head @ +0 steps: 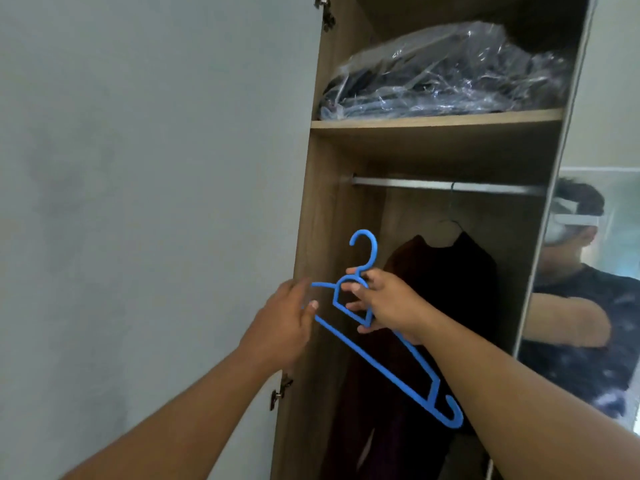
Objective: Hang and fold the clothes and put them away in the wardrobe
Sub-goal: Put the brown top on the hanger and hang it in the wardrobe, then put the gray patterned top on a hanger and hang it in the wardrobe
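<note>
Forearms up, both reaching at the wardrobe (pixel 308 306). Right hand (pixel 388 303) pinching the blue hanger (pixel 377 365) at its neck, grip wrapped just under the hook, bar slanting down past the wrist. No garment on it, so probably fetched to dress. Left hand (pixel 287 320) just beside the hanger's near tip, blurred, fingers loosely spread, holding nothing. Beyond the grip, dark clothes (pixel 446 289) on the rail (pixel 415 183); above, bagged bundle (pixel 446 77) on the shelf (pixel 436 118).
</note>
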